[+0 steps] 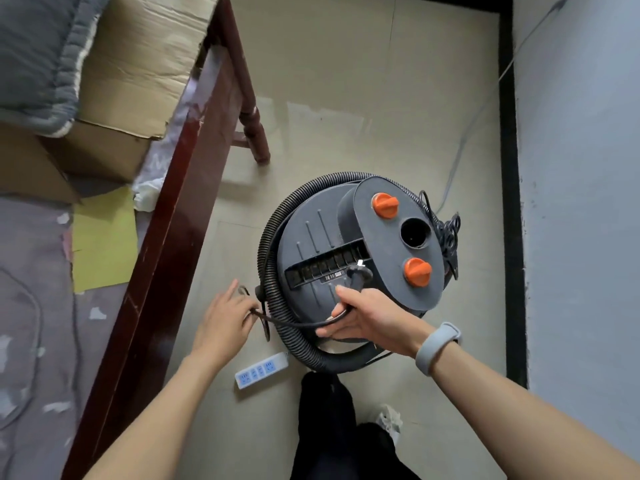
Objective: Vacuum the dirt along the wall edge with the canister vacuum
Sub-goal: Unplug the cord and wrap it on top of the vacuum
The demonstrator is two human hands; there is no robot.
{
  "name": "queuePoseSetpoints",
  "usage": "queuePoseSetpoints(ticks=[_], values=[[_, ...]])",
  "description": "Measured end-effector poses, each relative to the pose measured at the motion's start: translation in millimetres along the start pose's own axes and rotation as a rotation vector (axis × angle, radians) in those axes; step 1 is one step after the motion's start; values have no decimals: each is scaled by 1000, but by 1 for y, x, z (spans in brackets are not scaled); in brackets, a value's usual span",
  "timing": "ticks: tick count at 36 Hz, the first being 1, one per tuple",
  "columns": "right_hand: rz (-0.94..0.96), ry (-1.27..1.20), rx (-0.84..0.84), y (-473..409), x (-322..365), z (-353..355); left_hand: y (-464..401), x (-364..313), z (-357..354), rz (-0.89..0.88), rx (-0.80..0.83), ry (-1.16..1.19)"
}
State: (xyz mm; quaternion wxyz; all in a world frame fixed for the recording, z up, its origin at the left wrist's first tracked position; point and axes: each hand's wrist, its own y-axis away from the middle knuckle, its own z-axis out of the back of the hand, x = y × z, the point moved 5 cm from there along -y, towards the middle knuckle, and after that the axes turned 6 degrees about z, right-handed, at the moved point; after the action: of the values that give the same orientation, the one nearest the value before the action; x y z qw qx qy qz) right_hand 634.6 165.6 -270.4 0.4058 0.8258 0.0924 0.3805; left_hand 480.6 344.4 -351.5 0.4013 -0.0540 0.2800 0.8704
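A round dark grey canister vacuum [360, 244] with two orange knobs stands on the floor in the middle of the head view. Its ribbed black hose [273, 230] is coiled around the body. My right hand [360, 317] grips the black power cord just below the plug [358, 273], which points up over the canister's top. The cord [294, 323] runs left from there to my left hand [223, 320], whose fingers are curled around a loop of it beside the hose. A bundle of coiled cord [448, 233] hangs at the canister's right side.
A white power strip [260, 370] lies on the tile floor [346, 81] just below my left hand. A dark wooden bed frame [166, 237] with cardboard boxes runs along the left. The grey wall [581, 168] with a black baseboard [510, 168] is on the right. My dark-trousered leg [329, 427] is below.
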Motion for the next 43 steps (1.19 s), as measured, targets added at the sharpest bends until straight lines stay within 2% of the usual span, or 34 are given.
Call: queuePoseSetpoints(ticks=[3, 6, 8, 12, 19, 22, 27, 32, 36, 39, 43], values=[[55, 37, -122, 10, -7, 13, 36, 3, -12, 87, 67, -195], [94, 46, -199, 25, -20, 27, 73, -11, -33, 207, 277, -194], [123, 32, -237, 36, -29, 38, 94, -25, -48, 254, 422, -31], [210, 36, -384, 62, -43, 63, 132, -68, -61, 355, 697, 502], [261, 153, -674, 120, -52, 135, 169, -163, -80, 239, 956, 797], [313, 146, -825, 147, -43, 172, 164, -210, -84, 161, 960, 831], [392, -106, -904, 195, -18, 219, 156, -298, -82, 50, 999, 894], [428, -249, -775, 214, -4, 236, 137, -355, -68, -34, 830, 851], [244, -149, -687, 207, -23, 233, 119, -380, -64, -94, 686, 730], [65, -48, -616, 195, -36, 225, 113, -384, -67, -125, 667, 688], [95, -223, -508, 180, -25, 214, 106, -379, -68, -176, 661, 659]])
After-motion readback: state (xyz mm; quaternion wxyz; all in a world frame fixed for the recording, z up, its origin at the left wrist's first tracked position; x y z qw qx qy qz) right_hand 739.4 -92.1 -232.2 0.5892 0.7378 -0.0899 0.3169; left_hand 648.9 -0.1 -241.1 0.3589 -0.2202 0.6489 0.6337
